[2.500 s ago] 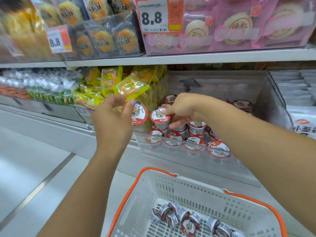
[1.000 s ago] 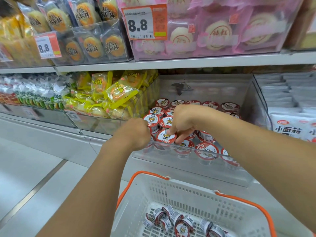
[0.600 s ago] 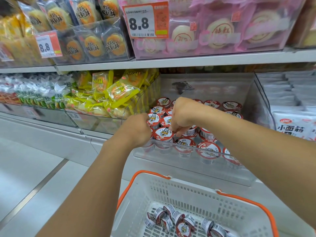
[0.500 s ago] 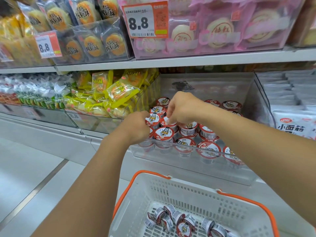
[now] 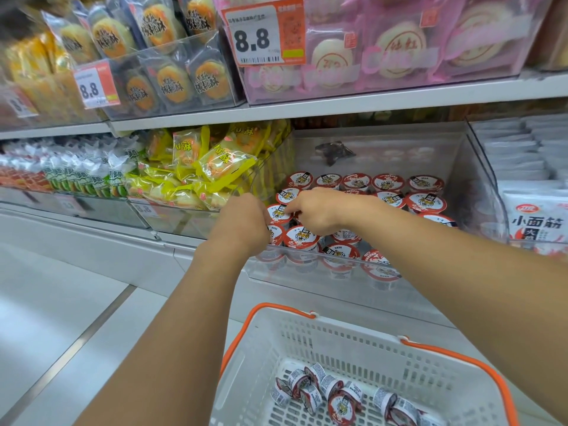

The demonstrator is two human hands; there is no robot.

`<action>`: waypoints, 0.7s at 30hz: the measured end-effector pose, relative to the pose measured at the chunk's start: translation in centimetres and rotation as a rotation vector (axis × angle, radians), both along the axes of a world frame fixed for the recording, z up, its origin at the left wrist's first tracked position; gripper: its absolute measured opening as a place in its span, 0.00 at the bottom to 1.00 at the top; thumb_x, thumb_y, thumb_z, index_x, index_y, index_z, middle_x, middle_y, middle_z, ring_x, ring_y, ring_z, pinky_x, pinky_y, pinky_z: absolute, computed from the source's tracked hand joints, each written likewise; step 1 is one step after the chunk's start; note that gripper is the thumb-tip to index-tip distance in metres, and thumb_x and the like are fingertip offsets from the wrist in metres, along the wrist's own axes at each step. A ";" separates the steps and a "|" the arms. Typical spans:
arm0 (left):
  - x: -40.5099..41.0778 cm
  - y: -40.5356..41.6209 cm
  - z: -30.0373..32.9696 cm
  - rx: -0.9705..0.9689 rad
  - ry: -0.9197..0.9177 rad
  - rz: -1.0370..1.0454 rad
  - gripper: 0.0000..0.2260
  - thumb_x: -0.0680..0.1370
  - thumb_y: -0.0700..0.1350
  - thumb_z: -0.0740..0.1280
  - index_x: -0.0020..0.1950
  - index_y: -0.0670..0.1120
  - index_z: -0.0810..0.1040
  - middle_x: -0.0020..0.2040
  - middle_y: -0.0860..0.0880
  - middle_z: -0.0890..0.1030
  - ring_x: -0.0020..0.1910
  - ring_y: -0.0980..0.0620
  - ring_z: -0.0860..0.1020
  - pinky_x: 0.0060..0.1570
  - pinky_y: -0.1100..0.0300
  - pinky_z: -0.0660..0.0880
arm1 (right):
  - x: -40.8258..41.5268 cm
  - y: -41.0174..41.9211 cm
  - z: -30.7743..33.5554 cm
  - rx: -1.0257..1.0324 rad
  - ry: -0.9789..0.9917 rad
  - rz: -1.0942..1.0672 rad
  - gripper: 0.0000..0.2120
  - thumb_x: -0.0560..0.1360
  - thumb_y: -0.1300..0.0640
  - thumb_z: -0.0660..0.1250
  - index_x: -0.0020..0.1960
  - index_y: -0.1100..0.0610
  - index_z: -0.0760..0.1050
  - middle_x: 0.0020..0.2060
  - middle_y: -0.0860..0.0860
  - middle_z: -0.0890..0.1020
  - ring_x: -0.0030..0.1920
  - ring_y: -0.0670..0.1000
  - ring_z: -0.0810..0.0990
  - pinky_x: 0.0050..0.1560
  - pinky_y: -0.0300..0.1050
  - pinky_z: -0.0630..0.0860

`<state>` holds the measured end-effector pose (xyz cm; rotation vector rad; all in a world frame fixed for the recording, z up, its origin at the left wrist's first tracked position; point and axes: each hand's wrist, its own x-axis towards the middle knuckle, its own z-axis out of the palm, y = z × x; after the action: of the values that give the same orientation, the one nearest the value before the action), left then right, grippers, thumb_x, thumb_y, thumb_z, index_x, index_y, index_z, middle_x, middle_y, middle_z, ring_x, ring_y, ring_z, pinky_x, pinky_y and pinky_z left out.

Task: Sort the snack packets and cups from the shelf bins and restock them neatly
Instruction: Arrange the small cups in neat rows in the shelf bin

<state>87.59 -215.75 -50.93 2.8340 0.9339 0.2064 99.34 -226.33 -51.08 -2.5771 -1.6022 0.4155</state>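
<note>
While both hands work the clear bin [image 5: 473, 179], cups are aligned.
Left hand [image 5: 241, 224] and right hand [image 5: 319, 210] pinch a cup [image 5: 278, 213] at nine o'clock; seating it upright seems best.

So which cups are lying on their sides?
The cups in the white basket, e.g.; those in the clear shelf bin stand upright, lids up.
</note>
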 end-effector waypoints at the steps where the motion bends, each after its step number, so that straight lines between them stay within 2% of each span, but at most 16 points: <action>1: 0.0 0.1 -0.2 -0.004 -0.017 -0.001 0.09 0.71 0.36 0.75 0.50 0.45 0.86 0.49 0.44 0.84 0.48 0.44 0.81 0.48 0.52 0.80 | 0.0 0.0 0.0 0.007 -0.001 -0.008 0.21 0.80 0.67 0.55 0.71 0.58 0.72 0.68 0.59 0.74 0.66 0.61 0.74 0.65 0.56 0.74; 4: -0.3 0.2 -0.4 0.008 -0.131 -0.023 0.10 0.72 0.39 0.75 0.53 0.47 0.85 0.49 0.46 0.84 0.47 0.45 0.81 0.44 0.54 0.77 | 0.3 -0.3 0.5 0.084 -0.028 -0.017 0.19 0.79 0.66 0.57 0.67 0.58 0.75 0.66 0.58 0.76 0.64 0.60 0.75 0.64 0.56 0.75; 6: -1.1 -0.1 0.0 0.052 -0.272 -0.102 0.05 0.74 0.43 0.74 0.49 0.48 0.84 0.44 0.50 0.84 0.42 0.50 0.80 0.41 0.56 0.76 | -0.1 -1.4 2.2 0.209 -0.049 -0.004 0.15 0.79 0.64 0.60 0.61 0.56 0.80 0.62 0.54 0.80 0.60 0.54 0.78 0.60 0.47 0.77; 7: -1.9 -0.4 0.5 0.043 -0.347 -0.162 0.02 0.74 0.44 0.74 0.45 0.48 0.84 0.38 0.52 0.83 0.37 0.53 0.79 0.39 0.58 0.76 | -0.6 -2.2 3.4 0.258 -0.033 0.025 0.13 0.78 0.62 0.62 0.57 0.54 0.82 0.56 0.52 0.83 0.52 0.49 0.81 0.52 0.41 0.77; 8: -2.8 -0.6 1.0 0.012 -0.406 -0.226 0.03 0.74 0.45 0.74 0.41 0.48 0.83 0.33 0.54 0.80 0.32 0.57 0.76 0.36 0.60 0.75 | -1.2 -3.3 4.7 0.273 0.024 0.070 0.10 0.78 0.61 0.64 0.51 0.54 0.84 0.47 0.50 0.85 0.42 0.45 0.80 0.42 0.37 0.75; 10: -5.4 -0.6 2.3 -0.096 -0.387 -0.342 0.09 0.73 0.46 0.76 0.34 0.47 0.80 0.26 0.54 0.74 0.25 0.57 0.71 0.29 0.64 0.68 | -2.7 -6.2 7.3 0.119 0.238 0.138 0.06 0.77 0.60 0.67 0.46 0.55 0.83 0.36 0.48 0.84 0.30 0.45 0.74 0.31 0.37 0.71; 11: -6.8 -0.6 2.8 -0.153 -0.297 -0.375 0.11 0.72 0.47 0.76 0.33 0.47 0.78 0.24 0.54 0.73 0.24 0.57 0.69 0.28 0.65 0.66 | -3.7 -7.7 8.2 -0.038 0.365 0.163 0.04 0.78 0.60 0.68 0.47 0.57 0.83 0.35 0.49 0.83 0.28 0.47 0.73 0.28 0.38 0.70; 13: -8.5 -0.9 2.0 -0.204 0.020 -0.406 0.14 0.72 0.50 0.76 0.31 0.47 0.77 0.24 0.55 0.72 0.24 0.57 0.69 0.30 0.62 0.67 | -5.6 -9.5 8.0 -0.337 0.552 0.213 0.05 0.77 0.60 0.69 0.52 0.60 0.81 0.37 0.53 0.84 0.26 0.48 0.75 0.24 0.36 0.69; 16: -8.0 -3.9 -3.1 -0.287 0.566 -0.412 0.12 0.74 0.55 0.74 0.37 0.48 0.80 0.31 0.54 0.78 0.30 0.54 0.75 0.34 0.60 0.74 | -9.2 -9.6 -0.2 -0.684 0.651 0.202 0.14 0.77 0.59 0.70 0.62 0.58 0.78 0.44 0.57 0.85 0.34 0.52 0.82 0.28 0.40 0.78; 18: -7.2 -5.3 -9.1 -0.394 0.820 -0.348 0.13 0.75 0.56 0.72 0.50 0.47 0.81 0.43 0.48 0.81 0.38 0.51 0.80 0.37 0.59 0.78 | -11.7 -9.9 -9.2 -0.868 0.464 0.207 0.24 0.77 0.55 0.72 0.70 0.60 0.71 0.50 0.55 0.82 0.41 0.55 0.83 0.39 0.45 0.82; 19: -7.1 -5.4 -12.4 -0.370 0.903 -0.315 0.16 0.75 0.57 0.72 0.54 0.46 0.80 0.49 0.47 0.81 0.44 0.49 0.81 0.40 0.58 0.79 | -12.2 -10.2 -13.9 -0.913 0.324 0.218 0.28 0.76 0.53 0.72 0.73 0.59 0.68 0.56 0.55 0.79 0.47 0.56 0.82 0.47 0.48 0.82; 21: -7.8 -5.4 -18.2 -0.231 0.920 -0.269 0.21 0.72 0.59 0.73 0.56 0.46 0.78 0.57 0.47 0.80 0.54 0.45 0.80 0.51 0.53 0.79 | -11.7 -11.2 -20.8 -0.894 0.092 0.241 0.34 0.75 0.49 0.74 0.75 0.59 0.66 0.67 0.55 0.75 0.61 0.59 0.78 0.61 0.49 0.76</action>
<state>79.83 -221.11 -69.16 2.7375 0.5905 -1.2262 87.65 -237.56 -71.86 -2.8087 -2.0203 1.5546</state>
